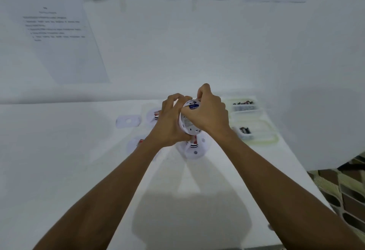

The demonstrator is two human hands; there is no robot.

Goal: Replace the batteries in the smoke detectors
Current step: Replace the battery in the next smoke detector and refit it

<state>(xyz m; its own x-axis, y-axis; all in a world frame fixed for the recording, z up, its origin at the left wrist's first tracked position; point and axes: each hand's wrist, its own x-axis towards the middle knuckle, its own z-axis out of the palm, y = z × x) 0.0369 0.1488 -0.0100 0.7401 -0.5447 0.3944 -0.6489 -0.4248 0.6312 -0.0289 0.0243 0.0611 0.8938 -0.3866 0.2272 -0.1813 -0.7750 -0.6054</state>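
Both hands (189,119) — gripping detector (188,120)

A smoke detector (188,120) is held above the middle of the surface (79,151), gripped between the left hand (169,125) on its left and the right hand (210,115) on its right. Just under it and a little nearer, a second detector (195,149) is laid on the surface. A third detector (153,114) is placed left of the hands, partly hidden by the left hand. A fourth detector (135,143) is set nearer, beside the left wrist. A mounting plate (128,121) is found farthest left. Along the surface's right edge, a far container (245,109) and a near container (260,135) are lined up, with batteries (245,130) kept in each. A sheet (59,48) is fixed to the wall (197,42) at far left.
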